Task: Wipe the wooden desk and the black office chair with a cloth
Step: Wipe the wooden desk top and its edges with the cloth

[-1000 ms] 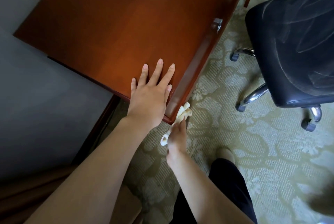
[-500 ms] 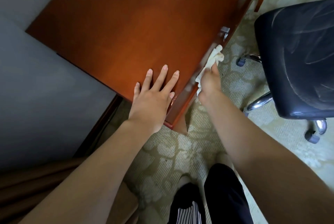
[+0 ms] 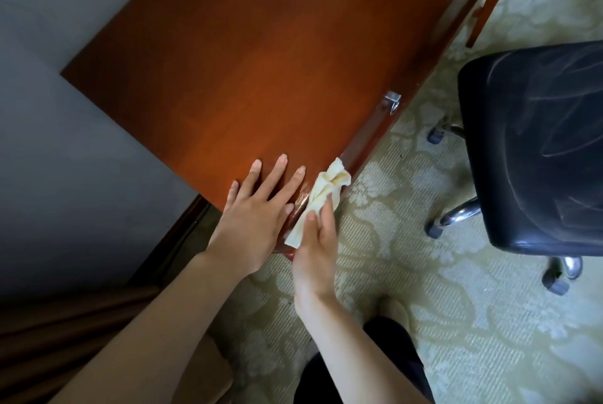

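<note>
Four straight fingers (image 3: 277, 172) of the left hand (image 3: 251, 217) lie spread and flat on the near corner of the wooden desk (image 3: 261, 61), palm down, holding nothing. To my eye the hand is only bracing. Just beside it, the right hand (image 3: 318, 240) has thumb and fingers closed round a bunched pale cloth (image 3: 326, 188) and presses it against the desk's front edge, close to that corner. The cloth's free end pokes out past the fingertips and carries yellowish-brown marks.

I'd say the step in hand is wiping that front edge. To do it well, the cloth wants turning to a cleaner face. The fingers should spread behind it so more fabric meets the wood. The stroke should then run lengthwise along the edge, toward the small metal fitting (image 3: 392, 101) further up, and work round that fitting, not over it. The braced left hand looks useful for leaning in, provided it stays off the wiped wood.

Further out, the black office chair (image 3: 535, 142) stands well apart on the patterned carpet (image 3: 456, 322). Its seat shows pale swirling streaks, so it probably needs a pass too.

Nothing can be read anywhere: no brand, label or lettering shows on cloth, desk or chair.
</note>
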Tool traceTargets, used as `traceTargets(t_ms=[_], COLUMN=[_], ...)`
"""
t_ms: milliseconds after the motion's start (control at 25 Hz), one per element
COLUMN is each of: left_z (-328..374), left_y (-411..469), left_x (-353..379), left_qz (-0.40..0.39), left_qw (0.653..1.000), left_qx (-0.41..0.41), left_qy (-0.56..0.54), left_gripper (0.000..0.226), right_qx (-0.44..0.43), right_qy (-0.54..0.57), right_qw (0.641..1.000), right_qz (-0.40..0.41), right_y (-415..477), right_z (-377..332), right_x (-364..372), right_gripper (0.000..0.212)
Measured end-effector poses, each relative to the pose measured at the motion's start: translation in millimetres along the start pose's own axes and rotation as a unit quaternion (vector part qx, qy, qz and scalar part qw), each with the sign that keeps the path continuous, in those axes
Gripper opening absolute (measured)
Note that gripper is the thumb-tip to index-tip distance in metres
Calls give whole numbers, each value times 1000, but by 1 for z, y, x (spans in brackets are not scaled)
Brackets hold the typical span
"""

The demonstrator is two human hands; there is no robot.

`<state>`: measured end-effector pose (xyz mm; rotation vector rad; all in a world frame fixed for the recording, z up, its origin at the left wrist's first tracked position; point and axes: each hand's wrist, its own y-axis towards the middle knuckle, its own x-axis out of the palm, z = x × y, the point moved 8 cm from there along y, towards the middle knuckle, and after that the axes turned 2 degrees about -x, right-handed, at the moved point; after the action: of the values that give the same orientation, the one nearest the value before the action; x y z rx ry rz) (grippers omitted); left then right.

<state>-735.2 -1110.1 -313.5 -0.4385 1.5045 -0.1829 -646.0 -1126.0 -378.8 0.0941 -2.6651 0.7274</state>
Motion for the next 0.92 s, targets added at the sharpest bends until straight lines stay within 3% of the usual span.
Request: traceTargets(t_ms=[440, 600, 920], left_z=[-1, 2, 46], left_y=[3, 12, 99], left_x=[-16, -25, -81], left_qz=[7, 59, 141], left_qw=[997, 991, 982], left_qx=[-46, -67, 13], left_qy=[-64, -98, -128], left_gripper=[49, 41, 38], right_qx=[0, 62, 38], right_qy=[-96, -104, -109], right_qw=[995, 992, 990], right_qz=[21, 25, -78], right_y=[87, 126, 105], right_z=[-96, -133, -161], right_x=[-25, -38, -34], right_gripper=[47, 47, 44])
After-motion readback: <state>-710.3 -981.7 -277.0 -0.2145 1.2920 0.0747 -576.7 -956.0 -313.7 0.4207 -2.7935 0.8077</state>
